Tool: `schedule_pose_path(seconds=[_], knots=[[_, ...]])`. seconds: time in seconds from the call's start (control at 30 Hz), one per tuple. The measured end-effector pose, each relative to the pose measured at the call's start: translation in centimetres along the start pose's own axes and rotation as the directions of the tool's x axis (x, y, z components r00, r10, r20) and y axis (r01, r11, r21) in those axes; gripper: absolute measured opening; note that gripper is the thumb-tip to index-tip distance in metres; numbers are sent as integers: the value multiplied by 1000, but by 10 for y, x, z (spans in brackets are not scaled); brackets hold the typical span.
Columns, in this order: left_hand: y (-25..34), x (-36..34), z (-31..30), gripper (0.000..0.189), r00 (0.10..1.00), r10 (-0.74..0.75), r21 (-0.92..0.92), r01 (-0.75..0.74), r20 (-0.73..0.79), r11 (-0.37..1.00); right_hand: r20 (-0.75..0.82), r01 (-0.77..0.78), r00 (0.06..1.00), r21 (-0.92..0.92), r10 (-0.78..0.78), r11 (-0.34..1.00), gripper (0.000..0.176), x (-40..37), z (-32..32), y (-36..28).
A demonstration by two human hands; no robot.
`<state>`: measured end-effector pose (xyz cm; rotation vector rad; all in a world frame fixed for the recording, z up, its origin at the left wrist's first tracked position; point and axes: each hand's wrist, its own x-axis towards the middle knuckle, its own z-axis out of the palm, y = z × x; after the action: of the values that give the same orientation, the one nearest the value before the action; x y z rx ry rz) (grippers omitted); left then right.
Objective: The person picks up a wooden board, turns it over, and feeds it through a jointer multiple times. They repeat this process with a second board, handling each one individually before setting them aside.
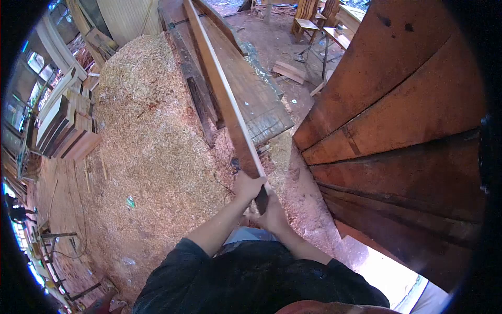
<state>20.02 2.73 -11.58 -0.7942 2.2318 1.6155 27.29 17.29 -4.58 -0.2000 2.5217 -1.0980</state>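
A long wooden plank (228, 102) stretches away from my body toward the top of the view, its pale narrow edge facing up and right. Wrapped over its near end is my left hand (248, 186), closed on the plank's left side. My right hand (273, 212) grips the very end from the right, a little nearer to me. The dark end of the board shows between the two hands. Both palms and most fingertips are hidden. Beyond my hands, the plank's far part passes over a wide wooden slab (261, 112).
Wood shavings (151, 110) are heaped on my left. Stacked thick boards (73, 125) stand at far left. Large reddish-brown panels (397, 94) rise close on my right. Wooden chairs (308, 23) and loose offcuts (288, 72) lie toward the back. A metal frame (55, 256) is at lower left.
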Motion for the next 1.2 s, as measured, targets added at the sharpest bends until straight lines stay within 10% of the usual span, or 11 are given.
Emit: schedule_pose_path(seconds=[0.17, 0.5, 0.6, 0.8, 0.9, 1.0, 1.07, 1.2], knots=[[68, 36, 9, 115, 967, 203, -38, -211, -153, 977, 84, -106, 990, -123, 117, 987, 81, 16, -43, 41], [91, 117, 8, 94, 893, 267, -16, -292, -364, 956, -4, -135, 991, -89, 135, 987, 59, -18, -53, 36], [72, 79, 44, 97, 841, 343, -82, -411, -420, 908, 14, -177, 984, -87, 179, 980, 65, -55, -63, 67], [31, -68, 147, 118, 949, 153, -59, -176, -275, 983, 47, -188, 980, -131, 196, 973, 68, -202, -102, 171], [33, -175, 194, 109, 801, 444, 481, -229, -401, 846, 40, -222, 974, -63, 225, 973, 73, -291, -128, 222], [47, -239, 188, 107, 671, 684, 699, -635, 287, 329, 29, -264, 964, -38, 265, 964, 78, -378, -145, 290], [67, -252, 189, 94, 513, 453, 506, -850, 729, 148, 42, -301, 951, -84, 305, 950, 80, -431, -162, 324], [58, -262, 237, 59, 200, 127, 228, -934, 972, -274, 63, -356, 926, -177, 372, 917, 81, -504, -192, 349]])
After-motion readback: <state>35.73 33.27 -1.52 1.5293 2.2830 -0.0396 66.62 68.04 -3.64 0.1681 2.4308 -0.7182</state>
